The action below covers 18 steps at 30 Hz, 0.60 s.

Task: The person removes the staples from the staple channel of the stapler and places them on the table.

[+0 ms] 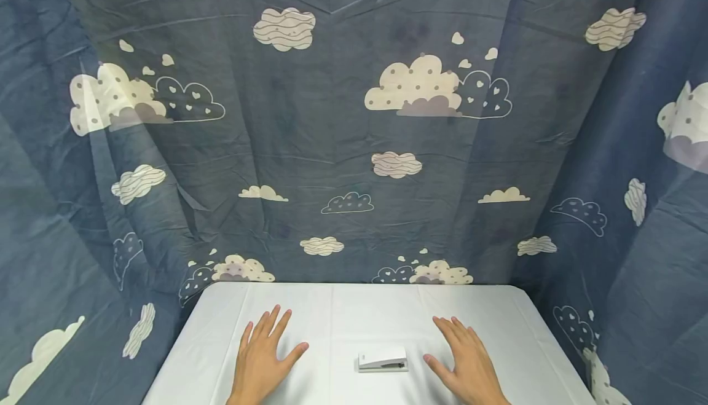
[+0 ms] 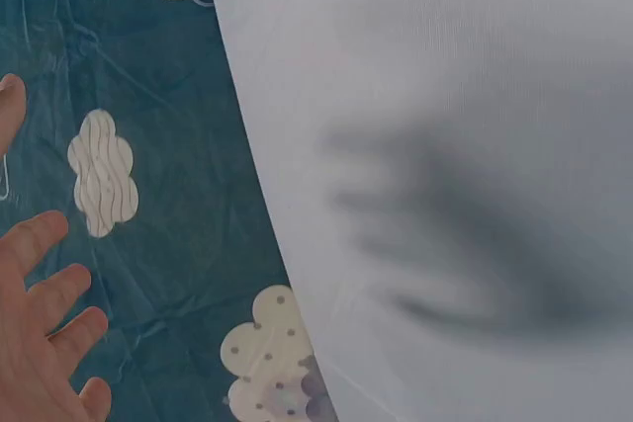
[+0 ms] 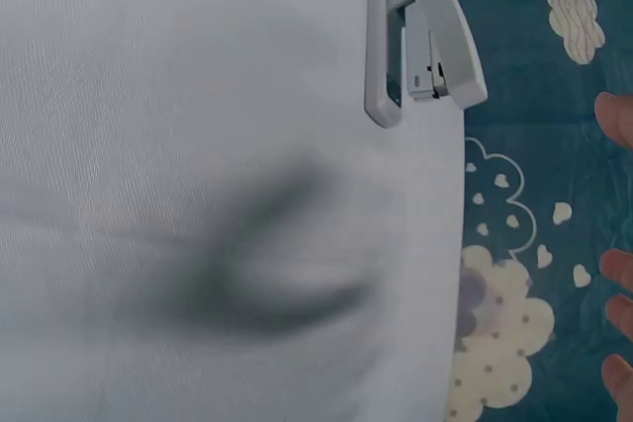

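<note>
A white stapler (image 1: 383,359) lies on the white table between the two hands, its nose pointing right in the head view. In the right wrist view the stapler (image 3: 427,32) shows at the top, with its grey metal inside visible. My left hand (image 1: 262,356) is held over the table to the left of it, fingers spread and holding nothing. To the right of the stapler, my right hand (image 1: 464,359) hovers with fingers extended and thumb apart, also holding nothing. Fingers of the left hand (image 2: 45,323) appear at the left wrist view's edge.
The white table (image 1: 376,306) has rounded far corners and faint creases. Behind it and on both sides hangs a dark blue curtain (image 1: 310,116) printed with pale clouds and hearts. Blurred hand shadows fall on the tabletop in both wrist views.
</note>
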Each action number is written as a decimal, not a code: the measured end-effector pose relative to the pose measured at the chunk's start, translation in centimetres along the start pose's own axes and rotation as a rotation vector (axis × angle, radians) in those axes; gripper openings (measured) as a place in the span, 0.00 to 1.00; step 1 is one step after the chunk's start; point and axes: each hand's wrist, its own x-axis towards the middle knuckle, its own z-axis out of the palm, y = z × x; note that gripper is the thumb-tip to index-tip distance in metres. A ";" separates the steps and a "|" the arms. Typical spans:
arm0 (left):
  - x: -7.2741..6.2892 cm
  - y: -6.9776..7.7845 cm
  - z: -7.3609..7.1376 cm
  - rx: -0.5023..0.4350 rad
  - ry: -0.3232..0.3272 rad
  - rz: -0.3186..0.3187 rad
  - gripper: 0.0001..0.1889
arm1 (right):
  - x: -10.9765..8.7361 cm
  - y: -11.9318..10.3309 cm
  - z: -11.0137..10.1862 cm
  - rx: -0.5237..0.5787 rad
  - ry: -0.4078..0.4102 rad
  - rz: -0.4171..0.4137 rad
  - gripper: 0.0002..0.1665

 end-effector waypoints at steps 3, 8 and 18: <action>0.1 0.4 0.5 -0.016 0.001 0.026 0.43 | -0.1 0.1 0.7 0.018 0.014 -0.022 0.42; 0.4 1.1 1.5 -0.035 -0.007 0.071 0.42 | -0.2 -0.1 1.8 0.028 0.006 -0.012 0.39; 1.0 3.3 4.0 -0.102 -0.060 0.137 0.39 | -0.3 -1.0 4.0 0.081 0.032 -0.027 0.35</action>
